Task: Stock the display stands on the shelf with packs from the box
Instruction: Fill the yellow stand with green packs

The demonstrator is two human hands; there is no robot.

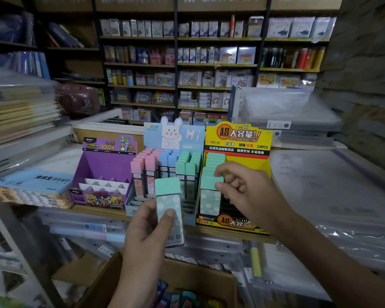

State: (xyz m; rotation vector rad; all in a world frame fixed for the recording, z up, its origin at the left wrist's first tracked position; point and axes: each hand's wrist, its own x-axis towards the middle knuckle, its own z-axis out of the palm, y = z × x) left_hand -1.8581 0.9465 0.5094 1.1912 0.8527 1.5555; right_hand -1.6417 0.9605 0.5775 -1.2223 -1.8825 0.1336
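My left hand (146, 232) grips a green-capped pack (169, 203) with a daisy print, held upright in front of the shelf. My right hand (242, 187) pinches the green cap of another pack (210, 197) standing in the front left slot of the yellow display stand (262, 167). Behind it in that stand is a column of green packs. The blue bunny display stand (173, 134) in the middle holds rows of pink, blue and green packs. A cardboard box (129, 278) sits low in front, with several dark packs inside.
A purple display stand (102, 172) with white dividers stands at the left of the shelf (98, 211). Blue booklets (33, 181) lie further left. Clear plastic folders (333, 192) are stacked to the right. Stocked shelves fill the background.
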